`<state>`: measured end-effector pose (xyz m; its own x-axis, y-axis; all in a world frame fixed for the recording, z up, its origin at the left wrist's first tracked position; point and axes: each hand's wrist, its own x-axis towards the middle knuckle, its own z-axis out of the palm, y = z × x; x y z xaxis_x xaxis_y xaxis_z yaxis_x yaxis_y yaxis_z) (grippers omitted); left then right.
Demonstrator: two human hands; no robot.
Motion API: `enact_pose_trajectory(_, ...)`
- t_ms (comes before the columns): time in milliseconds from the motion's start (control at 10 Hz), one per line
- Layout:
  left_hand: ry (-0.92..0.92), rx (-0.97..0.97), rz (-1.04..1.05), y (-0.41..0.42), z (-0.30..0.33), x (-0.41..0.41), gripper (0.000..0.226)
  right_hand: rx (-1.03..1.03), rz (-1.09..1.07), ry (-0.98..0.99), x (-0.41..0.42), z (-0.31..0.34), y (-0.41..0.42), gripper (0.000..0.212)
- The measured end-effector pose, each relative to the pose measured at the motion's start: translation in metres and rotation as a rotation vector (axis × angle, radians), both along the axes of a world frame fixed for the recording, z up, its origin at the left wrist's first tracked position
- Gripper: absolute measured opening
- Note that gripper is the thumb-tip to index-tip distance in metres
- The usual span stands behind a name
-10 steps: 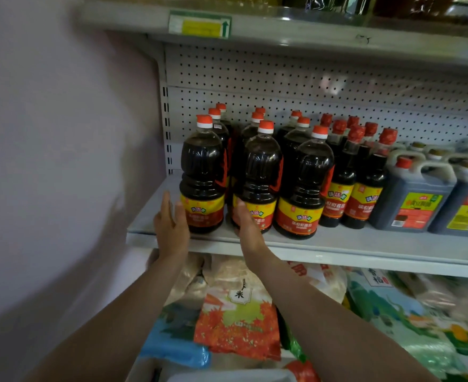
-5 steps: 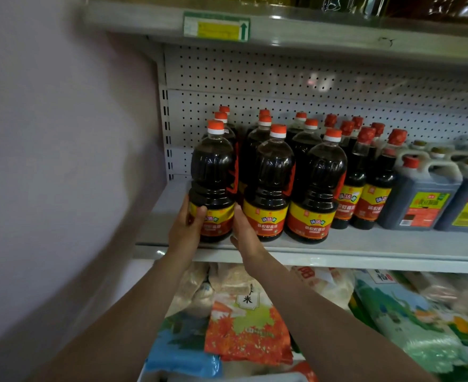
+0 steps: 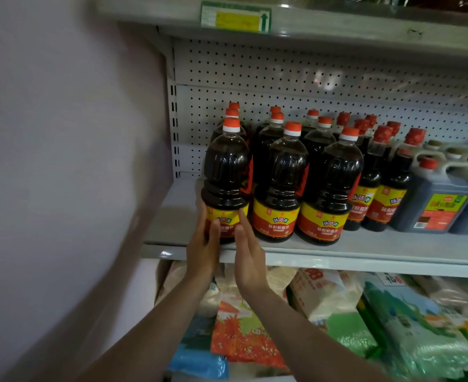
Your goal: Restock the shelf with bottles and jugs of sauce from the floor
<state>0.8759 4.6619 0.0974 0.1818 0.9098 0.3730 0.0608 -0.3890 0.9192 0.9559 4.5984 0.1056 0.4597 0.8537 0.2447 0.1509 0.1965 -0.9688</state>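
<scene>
Head view, only one available: front-left bottle (image 3: 225, 177) upright at left end of front row on middle shelf (image 3: 365, 250), base close to front lip. Left hand (image 3: 203, 246) flat against bottle's left side over label, fingers straight, thumb lying across label front. Right hand (image 3: 248, 253) flat against right side, fingers straight and together, tips reaching into gap next to second front bottle (image 3: 281, 183). Neither hand wrapped round; looks like palm pressure from both sides, so likely squaring up or nudging back rather than lifting. Third front bottle (image 3: 330, 188) just beside second, all three labels facing out. More orange-capped bottles (image 3: 275, 125) stacked in rows behind, back to pegboard (image 3: 310, 78). Slimmer dark bottles (image 3: 376, 175) to right, then handled jugs (image 3: 437, 194) touching them at far right. Progress judgement: this shelf section mostly filled, bottle rows several deep, jugs in place; small bare strip of shelf left of held bottle, toward wall (image 3: 62, 161). Floor not visible, so remaining stock cannot tell. Left to do here: final alignment of front-left bottle with its row, then release. Bagged goods (image 3: 255, 332) on lower shelf, unrelated. Price tag (image 3: 235, 16) on upper shelf edge, text unreadable.
</scene>
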Motion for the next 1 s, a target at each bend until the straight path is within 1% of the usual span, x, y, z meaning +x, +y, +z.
enact_pose_trajectory(100,-0.038,-0.031,-0.025,0.003,-0.005,0.002,0.052,-0.010,-0.036,-0.011,-0.003,-0.004,0.009,0.044)
enact_pose_trajectory(200,-0.025,-0.096,-0.017,0.011,-0.005,0.002,0.046,-0.009,-0.071,-0.029,-0.003,-0.005,0.018,0.045)
enact_pose_trajectory(300,0.000,-0.103,-0.012,0.016,-0.005,0.000,0.045,-0.015,-0.074,-0.072,-0.004,-0.004,0.023,0.046)
enact_pose_trajectory(400,0.018,-0.102,-0.032,0.018,-0.002,0.001,0.046,-0.015,-0.074,-0.023,-0.001,-0.006,0.026,0.047)
enact_pose_trajectory(600,0.049,-0.107,-0.062,0.017,0.001,-0.002,0.055,-0.032,-0.065,-0.036,0.002,-0.008,0.030,0.045)
enact_pose_trajectory(700,0.057,-0.106,-0.072,0.017,0.001,-0.005,0.058,-0.046,-0.034,0.003,0.004,-0.006,0.027,0.044)
enact_pose_trajectory(800,0.088,-0.099,-0.050,0.011,0.004,-0.004,0.059,-0.067,0.000,0.048,0.011,0.000,0.018,0.043)
enact_pose_trajectory(900,0.095,-0.104,0.005,0.005,0.009,0.000,0.054,-0.109,-0.004,0.050,0.023,0.013,0.006,0.044)
enact_pose_trajectory(1000,0.069,-0.138,0.083,0.002,0.013,0.005,0.050,-0.181,-0.042,-0.047,0.036,0.024,-0.008,0.052)
